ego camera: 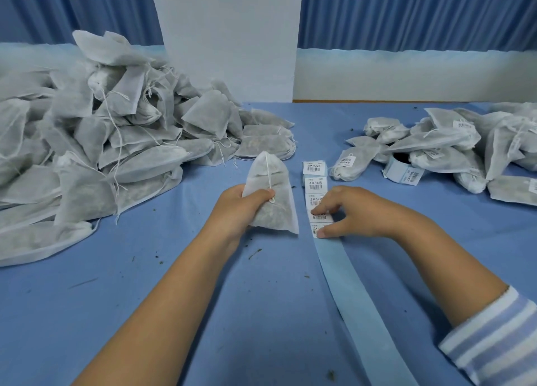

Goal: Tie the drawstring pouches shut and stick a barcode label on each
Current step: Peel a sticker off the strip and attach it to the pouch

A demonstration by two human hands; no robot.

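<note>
From the head camera, the left hand grips a white see-through cloth pouch, fingers wrapped tight around it, just above the blue table. Beside it, the right hand presses fingertips on a long strip of white barcode labels. A big pile of white pouches sits left; labelled pouches sit right.

Your left hand grips a white filled pouch at frame centre, neck pointing away. Just right of it, a strip of barcode labels lies flat under your right hand.
</note>
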